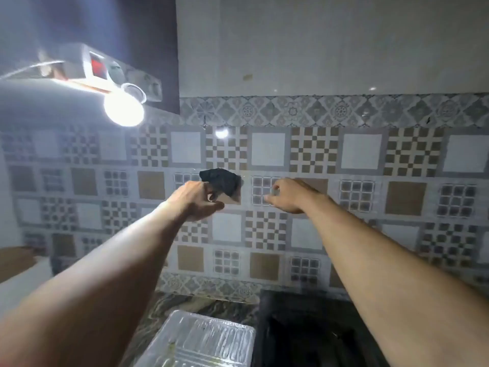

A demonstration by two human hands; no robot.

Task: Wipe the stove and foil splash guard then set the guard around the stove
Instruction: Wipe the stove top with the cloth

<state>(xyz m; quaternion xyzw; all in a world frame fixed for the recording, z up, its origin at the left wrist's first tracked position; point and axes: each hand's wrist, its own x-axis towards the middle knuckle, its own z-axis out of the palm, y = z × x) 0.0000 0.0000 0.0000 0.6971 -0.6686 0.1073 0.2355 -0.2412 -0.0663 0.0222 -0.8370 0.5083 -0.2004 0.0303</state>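
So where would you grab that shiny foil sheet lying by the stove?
Probably pinch the foil splash guard by its left edge, coming from the left. It lies flat on the counter, its right edge close beside the stove, leaving little room, while the left edge is free. A thin edge suits a thumb-and-finger pinch. Its near end is out of view.

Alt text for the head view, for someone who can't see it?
Both arms reach toward a patterned tile wall: the left hand grips a dark cloth, the right hand hovers beside it. Below lie the foil splash guard and black stove.
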